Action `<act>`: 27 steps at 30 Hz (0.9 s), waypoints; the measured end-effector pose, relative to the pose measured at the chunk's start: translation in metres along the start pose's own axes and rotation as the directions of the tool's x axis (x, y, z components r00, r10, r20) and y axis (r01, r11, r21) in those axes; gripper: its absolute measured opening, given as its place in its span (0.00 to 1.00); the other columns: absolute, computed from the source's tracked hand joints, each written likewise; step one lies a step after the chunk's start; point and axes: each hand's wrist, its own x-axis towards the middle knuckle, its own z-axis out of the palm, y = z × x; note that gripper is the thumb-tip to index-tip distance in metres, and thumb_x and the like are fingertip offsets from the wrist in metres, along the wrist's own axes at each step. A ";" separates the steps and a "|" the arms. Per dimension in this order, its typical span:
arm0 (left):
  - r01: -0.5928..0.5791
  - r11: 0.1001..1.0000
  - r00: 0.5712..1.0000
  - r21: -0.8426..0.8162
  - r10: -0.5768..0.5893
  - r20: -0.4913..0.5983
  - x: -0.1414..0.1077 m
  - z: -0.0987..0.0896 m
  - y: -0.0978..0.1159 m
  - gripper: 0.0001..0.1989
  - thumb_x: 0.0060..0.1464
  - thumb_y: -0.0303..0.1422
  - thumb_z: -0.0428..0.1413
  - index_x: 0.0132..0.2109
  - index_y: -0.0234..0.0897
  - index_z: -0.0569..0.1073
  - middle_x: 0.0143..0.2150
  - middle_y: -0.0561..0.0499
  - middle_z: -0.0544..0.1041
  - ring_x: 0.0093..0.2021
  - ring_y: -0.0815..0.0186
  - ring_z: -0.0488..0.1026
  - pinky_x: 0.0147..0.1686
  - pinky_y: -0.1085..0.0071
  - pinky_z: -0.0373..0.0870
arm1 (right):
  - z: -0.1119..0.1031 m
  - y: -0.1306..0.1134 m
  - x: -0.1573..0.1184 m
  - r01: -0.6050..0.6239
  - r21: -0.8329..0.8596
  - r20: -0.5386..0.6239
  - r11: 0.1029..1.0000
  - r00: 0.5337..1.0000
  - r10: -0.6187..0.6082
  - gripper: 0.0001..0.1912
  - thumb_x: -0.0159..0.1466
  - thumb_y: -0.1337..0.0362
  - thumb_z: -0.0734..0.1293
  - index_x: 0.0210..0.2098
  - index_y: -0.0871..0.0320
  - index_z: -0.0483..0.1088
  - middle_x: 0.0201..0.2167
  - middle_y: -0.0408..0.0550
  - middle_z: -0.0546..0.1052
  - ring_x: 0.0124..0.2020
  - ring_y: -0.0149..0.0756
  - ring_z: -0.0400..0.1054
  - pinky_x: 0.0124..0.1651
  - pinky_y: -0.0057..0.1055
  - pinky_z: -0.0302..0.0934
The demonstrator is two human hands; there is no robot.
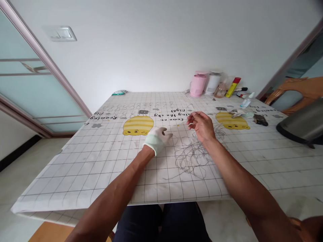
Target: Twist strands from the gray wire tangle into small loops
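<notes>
Taking the gloved left hand (158,137) as the dial's centre, I can pass over a flat, open run of tablecloth (98,149) at 9 o'clock. The wire tangle (193,155) lies in my way at 4 o'clock and the right hand (202,126) near 2:30; farther out, the metal kettle (304,121) blocks 3 o'clock, the pink canister (198,86) 1 o'clock.

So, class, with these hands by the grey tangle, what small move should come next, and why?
Perhaps ease the bare right hand gently away from the gloved left hand: a faint strand seems to run between them, and the grey tangle nearby lies in many crossing loops, which a hard tug might tighten.
</notes>
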 end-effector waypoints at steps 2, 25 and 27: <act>-0.028 0.996 1.000 -0.088 0.028 0.004 -0.003 0.000 0.007 0.16 0.50 0.37 0.70 0.47 0.42 0.85 0.39 0.48 0.82 0.46 0.56 0.77 0.48 0.69 0.70 | 0.013 0.005 -0.009 -0.026 0.031 -0.007 0.999 1.000 0.027 0.19 0.61 0.47 0.78 0.37 0.52 0.72 0.36 0.48 0.81 0.31 0.37 0.76 0.25 0.30 0.67; -0.031 0.995 1.000 -0.096 0.031 0.000 0.001 -0.030 0.011 0.13 0.63 0.34 0.56 0.30 0.39 0.79 0.27 0.49 0.79 0.29 0.66 0.73 0.31 0.70 0.66 | 0.020 0.007 -0.032 0.281 -0.473 0.386 0.835 0.918 -0.090 0.12 0.66 0.53 0.76 0.47 0.48 0.80 0.36 0.46 0.81 0.33 0.39 0.74 0.36 0.38 0.70; -0.034 0.997 0.999 -0.062 0.034 -0.004 0.002 -0.030 0.011 0.14 0.62 0.34 0.56 0.28 0.39 0.78 0.26 0.50 0.77 0.29 0.66 0.71 0.31 0.70 0.65 | 0.020 0.009 -0.034 0.363 -0.489 0.457 0.793 0.881 -0.121 0.08 0.69 0.53 0.74 0.43 0.48 0.81 0.34 0.46 0.81 0.33 0.41 0.75 0.38 0.39 0.70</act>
